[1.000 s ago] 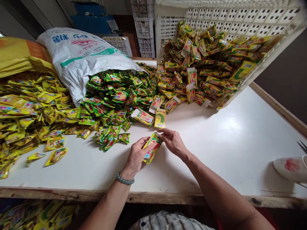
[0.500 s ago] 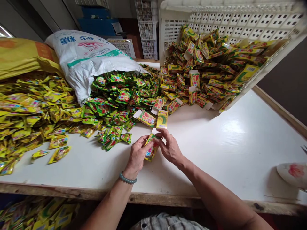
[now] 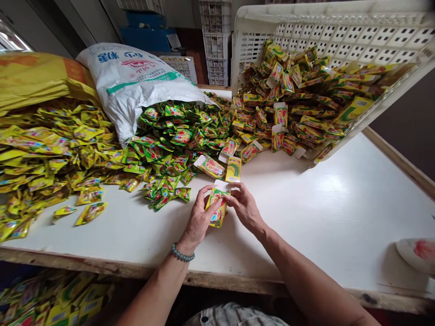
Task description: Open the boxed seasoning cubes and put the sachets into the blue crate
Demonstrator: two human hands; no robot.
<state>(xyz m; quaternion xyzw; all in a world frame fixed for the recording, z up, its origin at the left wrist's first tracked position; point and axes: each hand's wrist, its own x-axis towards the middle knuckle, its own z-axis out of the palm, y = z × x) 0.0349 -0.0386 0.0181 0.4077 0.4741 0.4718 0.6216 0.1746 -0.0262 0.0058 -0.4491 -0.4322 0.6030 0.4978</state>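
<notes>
Just below the frame's centre, a fruit-printed yellow carton (image 3: 216,219) is clasped by the left hand (image 3: 200,218); beside its raised white flap (image 3: 221,184), its upper right edge is pinched by the right hand (image 3: 248,209).

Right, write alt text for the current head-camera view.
A person's left hand and right hand hold a printed box, its white flap raised, over a white table. Beyond lie yellow packets and green packets by two sacks, with many more boxes in and before a tipped white crate at right.
</notes>
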